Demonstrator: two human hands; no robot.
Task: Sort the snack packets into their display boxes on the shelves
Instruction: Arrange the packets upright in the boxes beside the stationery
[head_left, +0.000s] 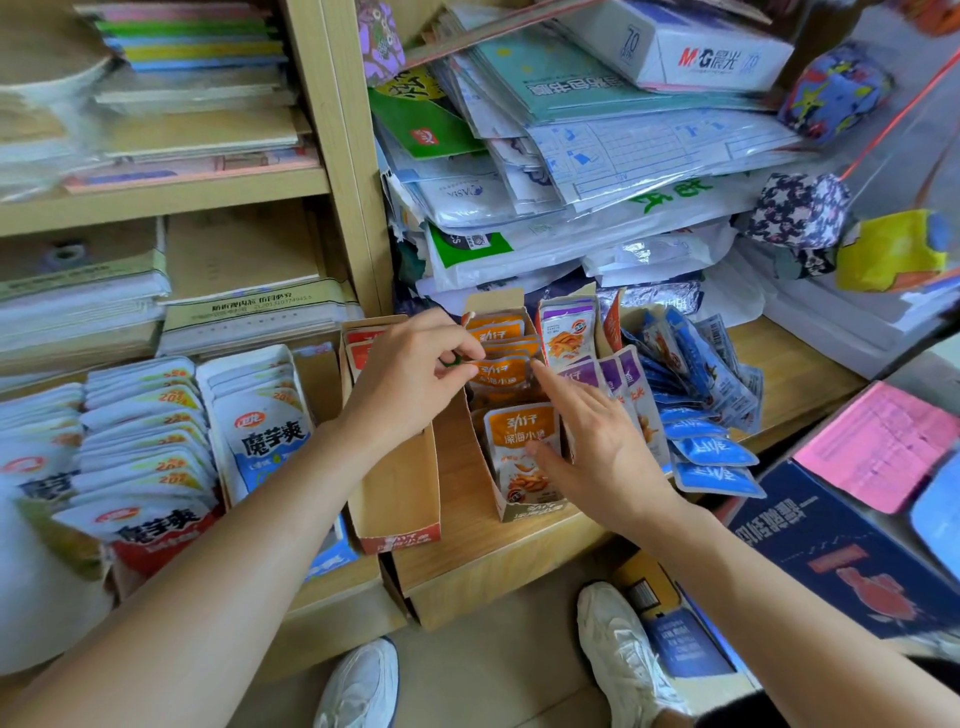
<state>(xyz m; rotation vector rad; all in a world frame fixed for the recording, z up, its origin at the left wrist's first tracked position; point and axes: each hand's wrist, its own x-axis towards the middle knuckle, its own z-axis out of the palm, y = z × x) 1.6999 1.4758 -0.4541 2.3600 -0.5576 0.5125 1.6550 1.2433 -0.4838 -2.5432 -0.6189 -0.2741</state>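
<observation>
The left hand pinches the top edge of an orange packet standing mid-row in its display box on the shelf. The right hand lies spread beside the row, fingers straight, with the thumb on the front packet. A small green thing under the left fingers is too hidden to name. The left wrist covers much of the red box.
</observation>
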